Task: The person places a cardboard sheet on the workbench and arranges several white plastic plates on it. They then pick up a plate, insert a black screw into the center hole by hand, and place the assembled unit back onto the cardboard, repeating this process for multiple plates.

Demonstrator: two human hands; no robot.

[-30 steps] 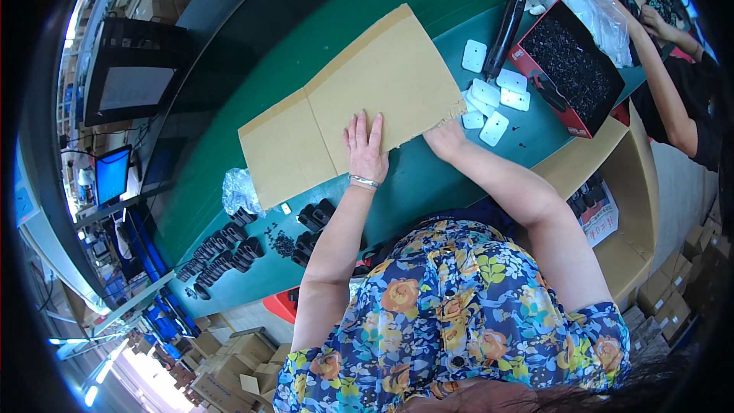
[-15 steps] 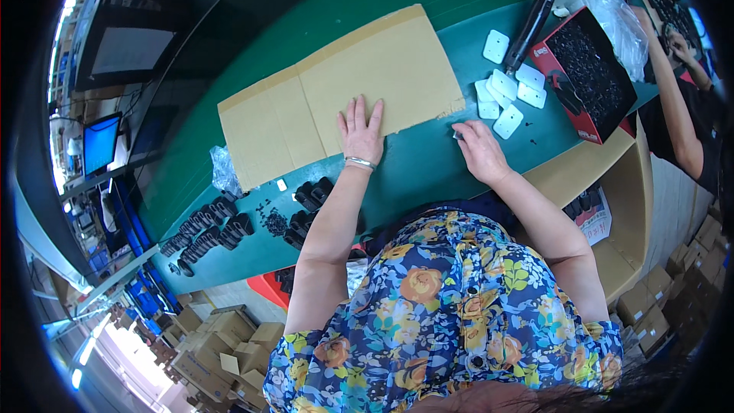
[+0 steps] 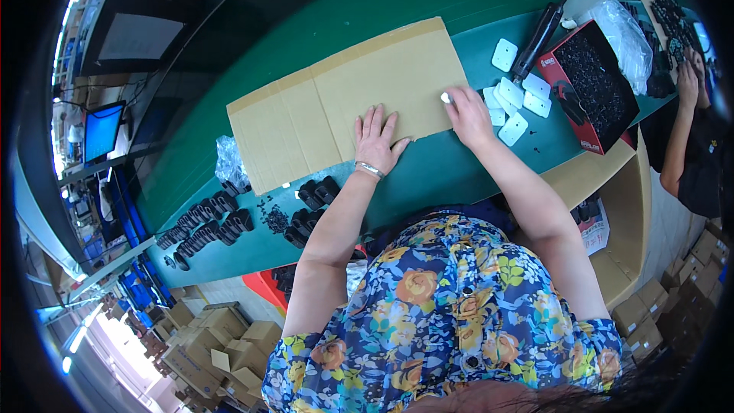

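A folded-flat cardboard sheet point(image 3: 283, 134) lies on the green work table point(image 3: 413, 176). My left hand point(image 3: 375, 139) presses palm down on its near edge, fingers stretched out. At the sheet's right end, my right hand point(image 3: 469, 117) is closed, with a small white piece point(image 3: 446, 97) pinched at its fingertips. I cannot make out what kind of piece it is. Just right of that hand, white rounded plates with small holes point(image 3: 513, 128) lie in a loose pile. Another white plate point(image 3: 504, 54) lies apart, farther back.
A dark-handled electric screwdriver point(image 3: 539, 38) with a cord lies behind the plates. Beside it stands a red box point(image 3: 566, 84) of small black parts. Black moulded parts point(image 3: 200, 223) stand in rows at left, near loose black bits point(image 3: 275, 219). Another person's hand point(image 3: 688, 80) works at far right.
My right hand has moved up and left from the table onto the cardboard's right end. The cardboard and my left hand have shifted slightly right; the view has shifted a little too.
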